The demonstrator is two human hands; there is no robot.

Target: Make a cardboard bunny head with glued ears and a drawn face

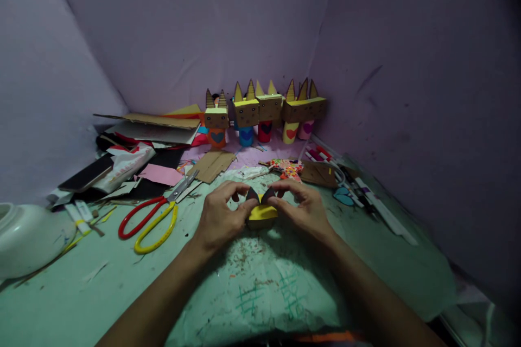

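My left hand (pixel 222 214) and my right hand (pixel 303 209) meet at the middle of the green work sheet (pixel 264 287). Both pinch a small yellow-topped cardboard box (pixel 262 216) with two dark pointed ears standing on its top. The left fingers press the left ear, the right fingers press the right ear. The box rests on the sheet between my hands. Its lower sides are partly hidden by my fingers.
A row of finished cardboard figures (pixel 260 111) with pointed ears stands against the back wall on coloured tubes. Red-and-yellow scissors (pixel 152 217) lie to the left, with cardboard sheets (pixel 157 124), a phone (pixel 85 173) and a white bowl (pixel 28 236). Markers (pixel 358 187) lie right.
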